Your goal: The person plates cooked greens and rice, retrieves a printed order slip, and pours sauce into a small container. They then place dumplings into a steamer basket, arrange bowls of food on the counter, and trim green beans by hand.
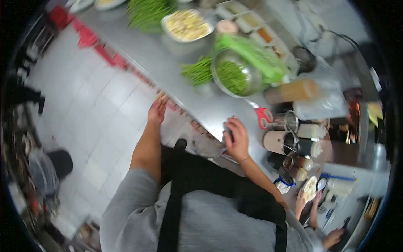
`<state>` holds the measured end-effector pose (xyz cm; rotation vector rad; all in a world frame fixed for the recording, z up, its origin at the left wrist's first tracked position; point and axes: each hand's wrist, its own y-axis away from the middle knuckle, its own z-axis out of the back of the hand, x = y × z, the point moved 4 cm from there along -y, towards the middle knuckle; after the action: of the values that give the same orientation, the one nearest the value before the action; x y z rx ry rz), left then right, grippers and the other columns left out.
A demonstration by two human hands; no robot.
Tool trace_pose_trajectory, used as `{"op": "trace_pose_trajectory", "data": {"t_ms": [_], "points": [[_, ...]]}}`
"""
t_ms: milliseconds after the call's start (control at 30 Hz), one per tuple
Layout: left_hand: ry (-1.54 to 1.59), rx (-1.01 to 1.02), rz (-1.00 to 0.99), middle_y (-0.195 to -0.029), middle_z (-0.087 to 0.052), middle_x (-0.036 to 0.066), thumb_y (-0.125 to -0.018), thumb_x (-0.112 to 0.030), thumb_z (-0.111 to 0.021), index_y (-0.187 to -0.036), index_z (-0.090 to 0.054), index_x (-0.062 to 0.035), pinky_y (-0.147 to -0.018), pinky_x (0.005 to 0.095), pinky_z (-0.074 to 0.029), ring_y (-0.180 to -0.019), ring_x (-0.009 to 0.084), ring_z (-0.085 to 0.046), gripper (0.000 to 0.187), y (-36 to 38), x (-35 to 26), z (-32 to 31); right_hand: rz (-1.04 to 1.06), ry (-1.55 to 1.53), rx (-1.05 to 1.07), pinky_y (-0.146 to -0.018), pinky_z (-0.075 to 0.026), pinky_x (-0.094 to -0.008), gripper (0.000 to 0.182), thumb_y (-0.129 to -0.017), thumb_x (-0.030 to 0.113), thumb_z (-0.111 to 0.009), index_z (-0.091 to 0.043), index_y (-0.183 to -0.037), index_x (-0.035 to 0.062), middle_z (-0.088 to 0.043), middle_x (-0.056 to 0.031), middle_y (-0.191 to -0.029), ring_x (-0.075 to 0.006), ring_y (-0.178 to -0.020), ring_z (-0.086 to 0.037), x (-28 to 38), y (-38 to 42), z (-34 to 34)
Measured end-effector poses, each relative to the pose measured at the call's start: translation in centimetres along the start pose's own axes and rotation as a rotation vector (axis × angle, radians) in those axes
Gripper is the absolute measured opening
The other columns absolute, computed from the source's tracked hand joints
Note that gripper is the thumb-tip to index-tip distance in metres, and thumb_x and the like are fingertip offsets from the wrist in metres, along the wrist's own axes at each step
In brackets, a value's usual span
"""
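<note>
My left hand (157, 110) is beside the front edge of the steel counter (184, 80), its blurred fingers loosely extended and nothing clear in them. Over the counter, near that edge, my right hand (236, 138) has bent, slightly parted fingers, with a dark patch under them that I cannot make out. Beyond my right hand lie red-handled scissors (264, 117). A metal bowl (255, 80) holds cut green pieces (231, 77), and a bunch of green stalks (199, 71) is at its left.
A white dish of pale yellow food (187, 26), more greens (149, 14) and a green bag (252, 54) sit farther back. Containers (277, 140) and bottles (308, 131) line the right side. At lower right, another person's hands (300, 203) are by a plate (310, 189).
</note>
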<state>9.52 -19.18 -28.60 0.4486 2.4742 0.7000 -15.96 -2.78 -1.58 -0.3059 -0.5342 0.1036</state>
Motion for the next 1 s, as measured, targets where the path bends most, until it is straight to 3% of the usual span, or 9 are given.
{"op": "trace_pose_trajectory", "data": {"t_ms": [167, 233, 300, 367, 400, 433, 800, 933, 1000], "points": [[-0.069, 0.269, 0.100, -0.138, -0.035, 0.012, -0.092, -0.017, -0.045, -0.133, -0.035, -0.0039, -0.107, 0.0357, -0.028, -0.127, 0.0247, -0.034, 0.045, -2.7, -1.0, 4.1, 0.026, -0.027, 0.001, -0.093, -0.039, -0.0403, 0.033, -0.071, 0.008, -0.060, -0.056, -0.103, 0.0048, -0.053, -0.0151, -0.112, -0.0323, -0.111, -0.048, -0.1, 1.0, 0.6], [0.078, 0.075, 0.276, -0.110, -0.058, 0.011, -0.087, -0.009, -0.055, -0.114, -0.055, -0.0022, -0.084, 0.0324, -0.052, -0.098, 0.0245, -0.057, 0.028, -2.6, -2.2, 3.4, 0.038, -0.032, -0.042, -0.093, -0.039, -0.0407, 0.032, -0.071, 0.009, -0.060, -0.055, -0.102, 0.0049, -0.052, -0.0139, -0.112, -0.0315, -0.110, -0.048, 0.1, 1.0, 1.4], [0.052, -0.068, 0.316, -0.113, -0.057, 0.010, -0.087, -0.010, -0.054, -0.117, -0.053, -0.0020, -0.087, 0.0323, -0.050, -0.100, 0.0231, -0.058, 0.031, -4.4, -2.7, 4.0, 0.034, -0.032, -0.079, -0.093, -0.039, -0.0408, 0.030, -0.072, 0.010, -0.059, -0.055, -0.101, 0.0049, -0.052, -0.0127, -0.112, -0.0306, -0.110, -0.048, 0.2, 0.9, 1.8], [-0.218, 0.399, 0.494, -0.069, -0.056, 0.003, -0.087, -0.010, -0.052, -0.087, -0.055, -0.0030, -0.060, 0.0255, -0.050, -0.066, 0.0167, -0.056, 0.007, -4.0, -3.5, 3.6, 0.032, -0.040, -0.066, -0.093, -0.039, -0.0407, 0.029, -0.072, 0.010, -0.059, -0.055, -0.100, 0.0048, -0.051, -0.0118, -0.112, -0.0297, -0.110, -0.048, 0.2, 1.2, 1.4], [-0.396, 0.097, 0.523, -0.056, -0.043, 0.000, -0.087, -0.011, -0.053, -0.076, -0.050, -0.0056, -0.049, 0.0242, -0.041, -0.054, 0.0145, -0.047, 0.013, -2.1, -3.6, 2.6, 0.020, -0.026, -0.089, -0.092, -0.039, -0.0406, 0.028, -0.072, 0.010, -0.059, -0.055, -0.099, 0.0047, -0.052, -0.0116, -0.111, -0.0295, -0.110, -0.048, 0.3, 1.4, 1.6], [-0.145, 0.216, 0.969, -0.060, -0.046, 0.002, -0.087, -0.013, -0.055, -0.078, -0.051, -0.0051, -0.048, 0.0241, -0.042, -0.056, 0.0152, -0.048, 0.013, -2.5, -3.0, 3.3, 0.029, -0.009, -0.096, -0.092, -0.040, -0.0404, 0.027, -0.072, 0.010, -0.060, -0.055, -0.099, 0.0047, -0.052, -0.0114, -0.111, -0.0293, -0.110, -0.049, 0.4, 1.5, 1.5], [-1.036, 0.067, 0.590, -0.083, -0.061, 0.010, -0.085, -0.017, -0.057, -0.088, -0.059, -0.0016, -0.068, 0.0328, -0.050, -0.078, 0.0242, -0.060, 0.016, -2.5, -10.4, 8.0, -0.076, 0.020, -0.087, -0.089, -0.043, -0.0395, 0.019, -0.073, 0.003, -0.059, -0.060, -0.092, 0.0050, -0.058, -0.0116, -0.105, -0.0325, -0.105, -0.053, 1.7, -1.0, 0.3], [-2.541, 0.976, -0.206, -0.085, -0.064, 0.004, -0.080, -0.040, -0.056, -0.085, -0.065, -0.0164, -0.067, 0.0386, -0.049, -0.079, 0.0269, -0.060, 0.025, -5.7, -17.2, 12.7, -0.160, -0.005, -0.122, -0.090, -0.042, -0.0402, 0.016, -0.076, 0.001, -0.054, -0.060, -0.090, 0.0039, -0.057, -0.0137, -0.101, -0.0334, -0.104, -0.053, 2.8, -1.8, 0.2], [-2.707, 0.435, 0.022, -0.086, -0.066, 0.006, -0.078, -0.035, -0.059, -0.087, -0.066, -0.0142, -0.072, 0.0362, -0.051, -0.080, 0.0237, -0.062, 0.023, -6.9, -26.2, 13.1, -0.249, -0.011, -0.203, -0.090, -0.042, -0.0409, 0.014, -0.077, 0.002, -0.053, -0.060, -0.089, 0.0029, -0.057, -0.0145, -0.101, -0.0336, -0.105, -0.053, 2.6, -1.0, -0.9]]}}
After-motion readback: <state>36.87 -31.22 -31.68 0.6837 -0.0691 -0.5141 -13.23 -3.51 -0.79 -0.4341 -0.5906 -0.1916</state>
